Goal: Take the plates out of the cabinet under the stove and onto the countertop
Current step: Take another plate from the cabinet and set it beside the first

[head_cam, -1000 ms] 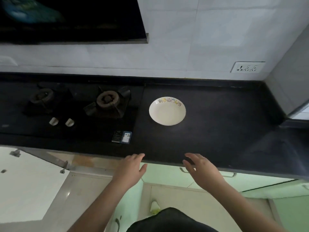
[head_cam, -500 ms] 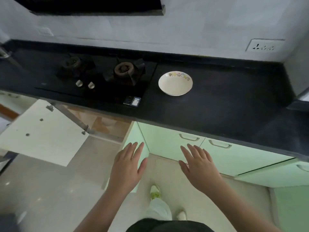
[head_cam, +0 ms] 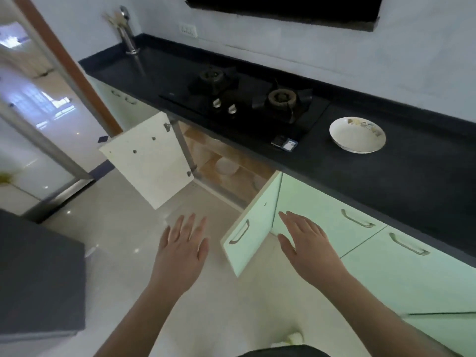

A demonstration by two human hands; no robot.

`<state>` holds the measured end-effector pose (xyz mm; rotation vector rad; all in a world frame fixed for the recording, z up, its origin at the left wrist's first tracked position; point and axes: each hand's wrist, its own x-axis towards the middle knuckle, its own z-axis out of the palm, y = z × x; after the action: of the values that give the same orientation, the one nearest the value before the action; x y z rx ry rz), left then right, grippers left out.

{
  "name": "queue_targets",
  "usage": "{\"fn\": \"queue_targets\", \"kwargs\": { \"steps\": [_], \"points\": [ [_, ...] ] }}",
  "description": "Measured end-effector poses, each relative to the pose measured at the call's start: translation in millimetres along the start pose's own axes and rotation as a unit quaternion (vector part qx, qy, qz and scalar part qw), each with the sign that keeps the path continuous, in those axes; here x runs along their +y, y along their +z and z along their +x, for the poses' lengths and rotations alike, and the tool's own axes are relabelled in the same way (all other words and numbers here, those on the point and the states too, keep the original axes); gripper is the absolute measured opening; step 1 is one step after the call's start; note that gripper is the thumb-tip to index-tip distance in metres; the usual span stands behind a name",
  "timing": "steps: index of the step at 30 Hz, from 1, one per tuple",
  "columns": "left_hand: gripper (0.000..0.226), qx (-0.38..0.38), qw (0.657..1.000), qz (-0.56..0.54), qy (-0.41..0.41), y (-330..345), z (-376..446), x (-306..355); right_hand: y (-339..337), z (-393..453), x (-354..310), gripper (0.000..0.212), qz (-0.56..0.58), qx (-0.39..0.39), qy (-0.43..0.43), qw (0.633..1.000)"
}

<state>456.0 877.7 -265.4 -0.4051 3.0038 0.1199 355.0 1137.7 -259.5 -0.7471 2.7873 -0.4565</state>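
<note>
One white plate [head_cam: 357, 136] with a printed rim lies on the black countertop [head_cam: 386, 181], right of the stove [head_cam: 247, 104]. Under the stove the cabinet [head_cam: 231, 171] stands with both doors swung out; pale plates [head_cam: 226, 166] show blurred inside it. My left hand [head_cam: 181, 244] hovers flat over the floor in front of the cabinet, fingers apart, holding nothing. My right hand [head_cam: 305, 243] hovers beside the right cabinet door [head_cam: 253, 222], also empty with fingers spread.
The left cabinet door [head_cam: 152, 158] juts into the floor space. A metal utensil holder [head_cam: 127, 34] stands at the counter's far left. A dark block [head_cam: 38, 284] sits at the lower left. Closed green drawers [head_cam: 360, 228] run along the right.
The view has swung left and down, bringing the cabinet interior into sight. Both hands have dropped from the counter edge to floor level in front of the cabinet doors.
</note>
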Motion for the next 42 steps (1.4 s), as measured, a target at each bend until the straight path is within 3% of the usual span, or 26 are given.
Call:
{"fn": "queue_targets", "kwargs": {
  "steps": [5, 11, 18, 26, 37, 42],
  "points": [
    [0.062, 0.018, 0.999, -0.017, -0.038, -13.0, -37.6, -76.3, 24.1, 11.1, -90.3, 0.055, 0.004, 0.008, -0.040, 0.999],
    [0.068, 0.055, 0.997, 0.000, -0.056, -30.4, -82.2, -173.1, 49.8, 12.0, -199.8, 0.055, -0.034, 0.023, -0.085, 0.996],
    [0.059, 0.068, 0.996, 0.021, -0.053, -43.8, -120.2, -238.8, 77.4, 3.3, -280.6, 0.054, -0.075, 0.013, -0.138, 0.988],
    [0.058, 0.055, 0.998, 0.011, -0.042, -32.5, -110.2, -272.7, 96.8, 28.6, -311.5, 0.058, -0.119, -0.025, -0.162, 0.979],
    [0.064, -0.003, 0.998, 0.056, -0.001, -38.9, 10.1, -312.2, 110.8, 141.8, -332.0, 0.063, -0.101, -0.006, -0.132, 0.986],
    [0.066, 0.006, 0.998, 0.063, -0.009, -61.2, 58.1, -336.7, 101.4, 194.2, -345.3, 0.059, -0.093, 0.018, -0.124, 0.988]
  ]
}}
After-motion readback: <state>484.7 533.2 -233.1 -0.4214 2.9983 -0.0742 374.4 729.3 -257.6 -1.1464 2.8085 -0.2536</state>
